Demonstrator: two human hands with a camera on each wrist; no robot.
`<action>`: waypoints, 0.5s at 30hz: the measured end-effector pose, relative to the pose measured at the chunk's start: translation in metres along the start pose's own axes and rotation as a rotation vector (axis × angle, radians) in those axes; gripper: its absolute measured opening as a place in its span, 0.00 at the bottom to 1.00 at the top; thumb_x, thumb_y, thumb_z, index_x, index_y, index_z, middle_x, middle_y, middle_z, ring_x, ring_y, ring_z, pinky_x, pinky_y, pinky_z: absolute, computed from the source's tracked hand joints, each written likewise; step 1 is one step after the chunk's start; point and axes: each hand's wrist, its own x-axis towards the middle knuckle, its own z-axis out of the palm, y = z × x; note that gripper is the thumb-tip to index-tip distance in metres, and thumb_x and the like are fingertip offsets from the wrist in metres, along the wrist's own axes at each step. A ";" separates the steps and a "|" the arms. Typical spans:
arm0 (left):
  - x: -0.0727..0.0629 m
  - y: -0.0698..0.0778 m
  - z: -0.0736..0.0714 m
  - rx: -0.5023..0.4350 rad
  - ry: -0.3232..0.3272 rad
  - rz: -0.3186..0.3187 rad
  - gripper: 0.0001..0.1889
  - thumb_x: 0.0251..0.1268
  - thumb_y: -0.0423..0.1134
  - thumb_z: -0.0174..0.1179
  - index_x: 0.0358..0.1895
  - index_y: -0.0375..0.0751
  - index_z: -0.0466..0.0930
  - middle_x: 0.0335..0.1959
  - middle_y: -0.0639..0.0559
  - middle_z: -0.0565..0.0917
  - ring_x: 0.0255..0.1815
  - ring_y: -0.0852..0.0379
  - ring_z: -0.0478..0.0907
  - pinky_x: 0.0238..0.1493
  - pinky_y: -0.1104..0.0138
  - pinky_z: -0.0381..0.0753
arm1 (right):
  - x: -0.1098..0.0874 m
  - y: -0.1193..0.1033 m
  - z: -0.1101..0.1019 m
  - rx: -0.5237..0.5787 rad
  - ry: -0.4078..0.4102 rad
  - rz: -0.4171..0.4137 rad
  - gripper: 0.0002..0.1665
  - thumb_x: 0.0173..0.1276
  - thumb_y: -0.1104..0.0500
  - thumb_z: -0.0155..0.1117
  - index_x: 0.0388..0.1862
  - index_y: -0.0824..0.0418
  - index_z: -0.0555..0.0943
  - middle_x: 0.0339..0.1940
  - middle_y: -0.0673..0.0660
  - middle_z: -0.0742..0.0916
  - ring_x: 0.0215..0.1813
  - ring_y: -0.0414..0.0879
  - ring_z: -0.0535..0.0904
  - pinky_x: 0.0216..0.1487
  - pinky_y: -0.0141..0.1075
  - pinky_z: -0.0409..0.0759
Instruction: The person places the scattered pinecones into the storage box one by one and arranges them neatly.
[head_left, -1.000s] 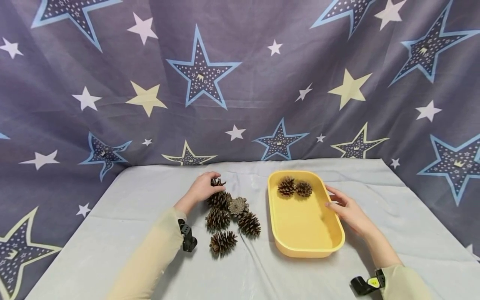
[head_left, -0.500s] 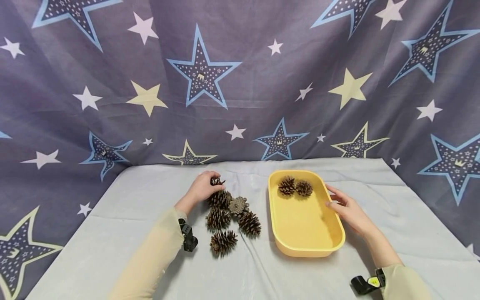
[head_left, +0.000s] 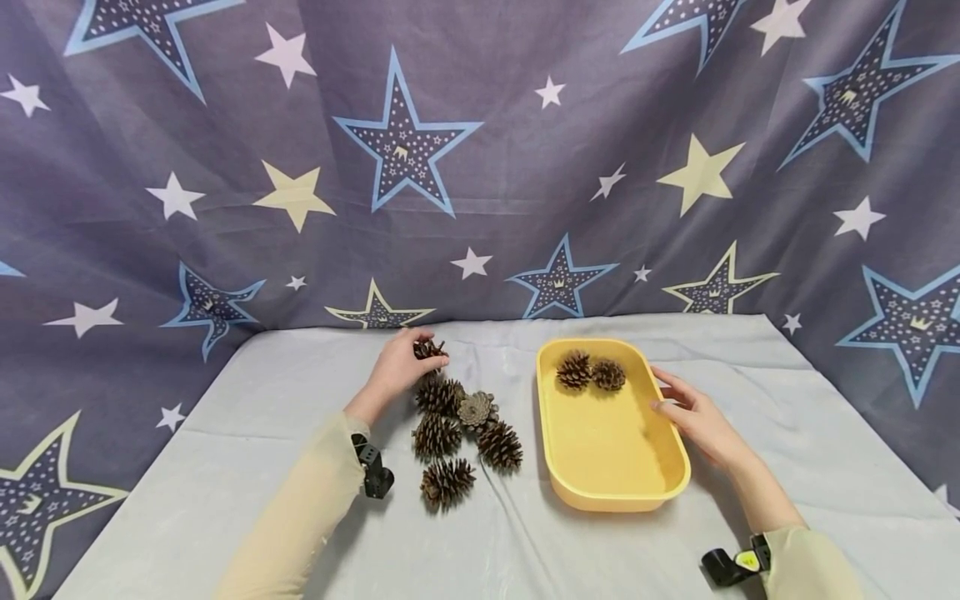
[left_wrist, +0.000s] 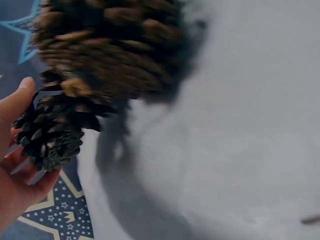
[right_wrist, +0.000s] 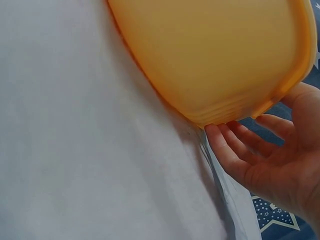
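Lifted since a second ago, the cone (head_left: 428, 349) now sits clear above the pile (head_left: 459, 440), pinched in the curled fingers of the left hand (head_left: 397, 367). Beside the pile, the right hand (head_left: 693, 417) stays put, its relaxed fingers touching the side of the tray (head_left: 600, 454), where two cones (head_left: 590, 372) lie at the far end.

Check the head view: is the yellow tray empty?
No, two pine cones lie at the far end of the yellow tray.
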 end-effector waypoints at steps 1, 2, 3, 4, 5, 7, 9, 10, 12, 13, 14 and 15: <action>0.000 0.000 -0.002 -0.009 0.001 -0.003 0.32 0.50 0.51 0.65 0.57 0.38 0.71 0.58 0.38 0.71 0.61 0.39 0.65 0.64 0.49 0.60 | 0.000 0.000 0.000 0.001 -0.001 0.000 0.37 0.66 0.63 0.52 0.71 0.62 0.52 0.58 0.74 0.69 0.44 0.43 0.79 0.40 0.34 0.80; 0.001 0.001 -0.004 -0.022 0.004 -0.004 0.32 0.50 0.51 0.65 0.57 0.38 0.71 0.58 0.38 0.71 0.61 0.39 0.64 0.64 0.49 0.60 | 0.000 0.000 0.000 0.001 -0.002 0.000 0.37 0.66 0.63 0.52 0.71 0.62 0.52 0.58 0.74 0.69 0.44 0.43 0.79 0.40 0.34 0.80; 0.001 0.001 -0.005 -0.030 0.007 -0.006 0.32 0.50 0.51 0.65 0.57 0.38 0.71 0.58 0.39 0.71 0.62 0.40 0.64 0.64 0.49 0.59 | 0.000 0.000 0.000 0.001 -0.003 0.000 0.37 0.66 0.63 0.52 0.71 0.62 0.52 0.58 0.74 0.69 0.44 0.43 0.79 0.40 0.34 0.80; 0.002 0.002 -0.007 -0.034 0.011 -0.005 0.32 0.50 0.51 0.65 0.57 0.38 0.71 0.58 0.39 0.71 0.62 0.40 0.64 0.64 0.49 0.60 | 0.000 0.000 0.000 0.001 -0.002 0.000 0.37 0.66 0.63 0.52 0.71 0.62 0.52 0.58 0.74 0.69 0.44 0.43 0.79 0.40 0.34 0.80; 0.002 0.002 -0.009 -0.036 0.017 -0.006 0.32 0.50 0.51 0.65 0.57 0.38 0.70 0.59 0.39 0.71 0.62 0.40 0.64 0.64 0.49 0.60 | 0.000 0.000 0.000 0.001 -0.001 0.001 0.37 0.66 0.63 0.52 0.71 0.62 0.52 0.58 0.74 0.69 0.44 0.42 0.79 0.40 0.34 0.80; 0.003 0.003 -0.011 -0.037 0.030 -0.007 0.32 0.50 0.51 0.65 0.57 0.39 0.70 0.57 0.40 0.71 0.60 0.41 0.66 0.63 0.49 0.62 | 0.000 0.000 0.000 0.000 0.000 0.000 0.37 0.66 0.63 0.52 0.71 0.62 0.52 0.58 0.74 0.69 0.44 0.42 0.79 0.40 0.34 0.80; 0.003 0.004 -0.013 -0.040 0.039 -0.008 0.33 0.50 0.52 0.65 0.58 0.39 0.70 0.57 0.40 0.71 0.60 0.41 0.66 0.63 0.49 0.62 | 0.000 0.001 0.001 0.000 0.002 -0.001 0.37 0.66 0.63 0.52 0.71 0.62 0.52 0.58 0.74 0.69 0.43 0.42 0.79 0.40 0.34 0.80; 0.003 0.004 -0.013 -0.041 0.043 -0.012 0.33 0.50 0.52 0.65 0.58 0.39 0.70 0.58 0.40 0.71 0.60 0.41 0.66 0.62 0.49 0.62 | 0.000 0.001 0.001 0.000 0.003 -0.002 0.37 0.65 0.63 0.52 0.71 0.63 0.52 0.57 0.74 0.69 0.43 0.42 0.79 0.40 0.34 0.80; 0.003 0.005 -0.014 -0.046 0.050 -0.018 0.32 0.50 0.52 0.65 0.58 0.40 0.70 0.58 0.40 0.71 0.59 0.41 0.66 0.62 0.49 0.63 | 0.000 0.001 0.001 -0.001 0.001 -0.005 0.37 0.66 0.63 0.52 0.71 0.63 0.52 0.57 0.74 0.69 0.43 0.42 0.79 0.40 0.34 0.80; 0.002 0.006 -0.015 -0.050 0.052 -0.020 0.32 0.50 0.52 0.65 0.58 0.40 0.70 0.58 0.40 0.70 0.59 0.40 0.66 0.61 0.49 0.63 | 0.000 0.001 0.001 -0.003 0.001 -0.007 0.37 0.66 0.63 0.52 0.71 0.63 0.52 0.57 0.74 0.70 0.43 0.42 0.79 0.40 0.34 0.80; 0.002 0.007 -0.015 -0.054 0.054 -0.021 0.32 0.50 0.52 0.65 0.58 0.41 0.71 0.58 0.40 0.70 0.58 0.40 0.67 0.61 0.49 0.64 | 0.000 0.000 0.001 -0.004 0.001 -0.009 0.37 0.66 0.63 0.52 0.71 0.63 0.52 0.57 0.74 0.70 0.43 0.42 0.79 0.40 0.34 0.80; 0.002 0.009 -0.016 -0.057 0.058 -0.026 0.31 0.50 0.52 0.65 0.57 0.41 0.71 0.57 0.40 0.71 0.58 0.41 0.67 0.60 0.49 0.65 | 0.000 0.000 0.001 -0.005 0.000 -0.010 0.37 0.66 0.63 0.52 0.71 0.63 0.52 0.57 0.74 0.69 0.43 0.42 0.79 0.40 0.34 0.80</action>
